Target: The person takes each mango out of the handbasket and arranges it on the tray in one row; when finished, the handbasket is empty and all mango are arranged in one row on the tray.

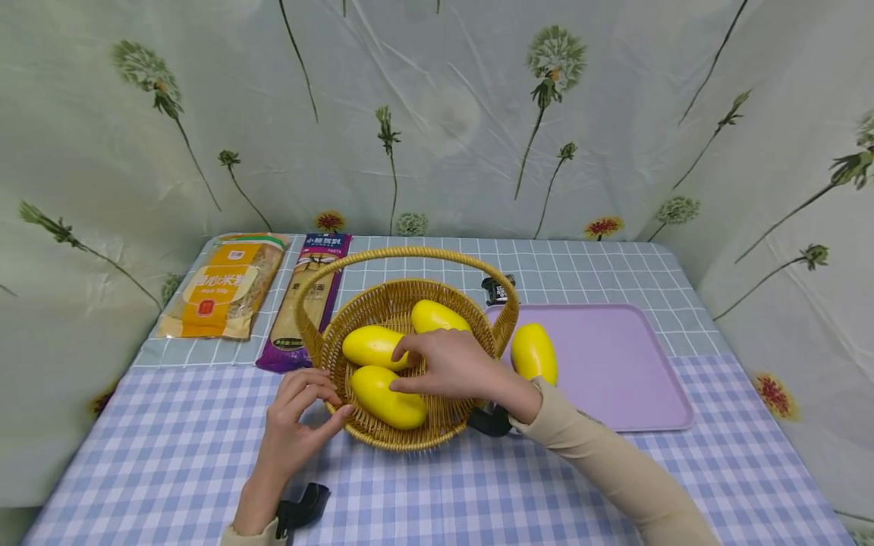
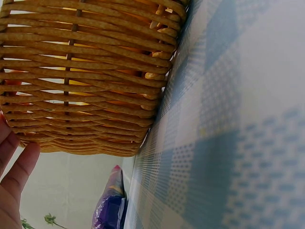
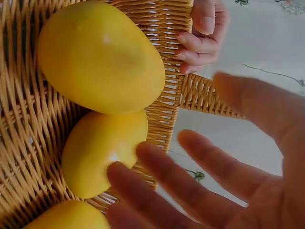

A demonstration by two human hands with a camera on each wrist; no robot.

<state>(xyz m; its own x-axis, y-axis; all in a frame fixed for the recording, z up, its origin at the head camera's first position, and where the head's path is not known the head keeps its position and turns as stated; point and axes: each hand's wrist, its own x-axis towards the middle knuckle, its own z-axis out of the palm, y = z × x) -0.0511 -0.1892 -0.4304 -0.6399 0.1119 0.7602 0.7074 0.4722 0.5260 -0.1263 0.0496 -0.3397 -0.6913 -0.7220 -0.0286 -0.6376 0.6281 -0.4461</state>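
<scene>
A wicker basket (image 1: 410,440) with a tall arched handle holds three yellow mangoes: one mango (image 1: 392,402) near the front, another mango (image 1: 365,345) at the left, and a third mango (image 1: 433,315) farther back. My left hand (image 1: 290,425) grips the basket's left rim; in the right wrist view its fingers (image 3: 195,58) curl over the edge. Above the mangoes, inside the basket, is my right hand (image 1: 457,364). Its fingers (image 3: 167,181) are spread and relaxed near the mangoes, grasping none. One more mango (image 1: 535,350) lies on the purple tray (image 1: 608,364), partly behind the right forearm.
At the back left lie an orange-labelled noodle bag (image 1: 221,288) and a purple pasta packet (image 1: 307,296). A small black item (image 1: 500,290) sits behind the tray's left corner. Checked cloth (image 1: 171,455) covers the table, and a flower-print curtain (image 1: 451,152) hangs behind.
</scene>
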